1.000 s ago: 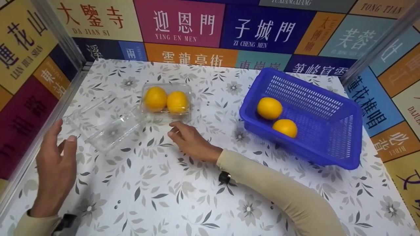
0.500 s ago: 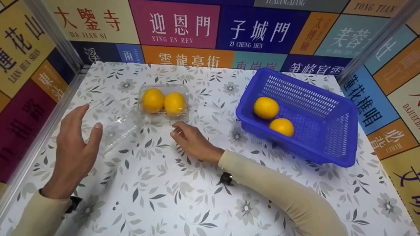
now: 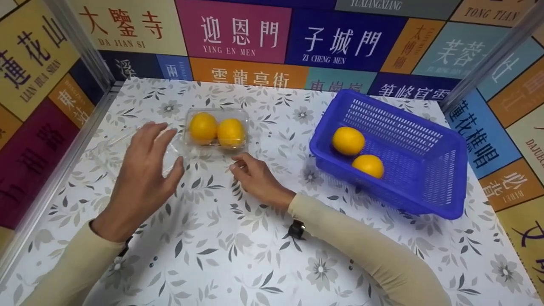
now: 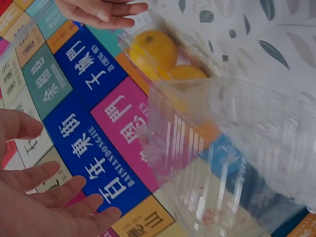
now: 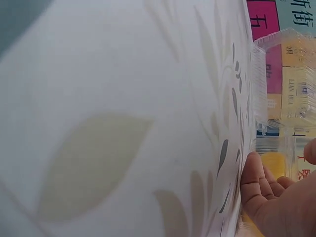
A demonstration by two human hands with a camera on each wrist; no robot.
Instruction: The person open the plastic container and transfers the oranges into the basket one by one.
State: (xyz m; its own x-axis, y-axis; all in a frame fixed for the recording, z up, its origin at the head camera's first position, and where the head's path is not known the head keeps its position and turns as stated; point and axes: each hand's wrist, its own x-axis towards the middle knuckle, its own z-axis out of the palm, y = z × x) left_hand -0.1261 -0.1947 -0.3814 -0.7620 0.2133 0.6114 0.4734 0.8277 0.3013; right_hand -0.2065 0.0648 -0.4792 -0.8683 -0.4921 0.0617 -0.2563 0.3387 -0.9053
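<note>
Two oranges point(image 3: 203, 128) sit side by side in a clear plastic box point(image 3: 239, 112) at the back left of the table. Left of it lies a clear plastic shell point(image 3: 111, 148), partly hidden behind my left hand point(image 3: 144, 170). That hand is raised over the shell, fingers spread and thumb apart, holding nothing; the left wrist view shows a gap between the fingers and the ribbed shell point(image 4: 222, 143). My right hand point(image 3: 261, 178) rests by the table in front of the box, fingers loosely bent and holding nothing. Its fingertips lie close to the box's front edge.
A blue perforated basket point(image 3: 399, 170) stands at the right, with two more oranges point(image 3: 348, 140) in its left end. Printed panels point(image 3: 233, 38) wall the table at the back and sides. A flowered cloth point(image 3: 238, 255) covers the tabletop.
My left hand has moved right and away from me, from the table's left side to over the clear shell. The right hand has shifted slightly right. Box, basket and oranges stay put.
</note>
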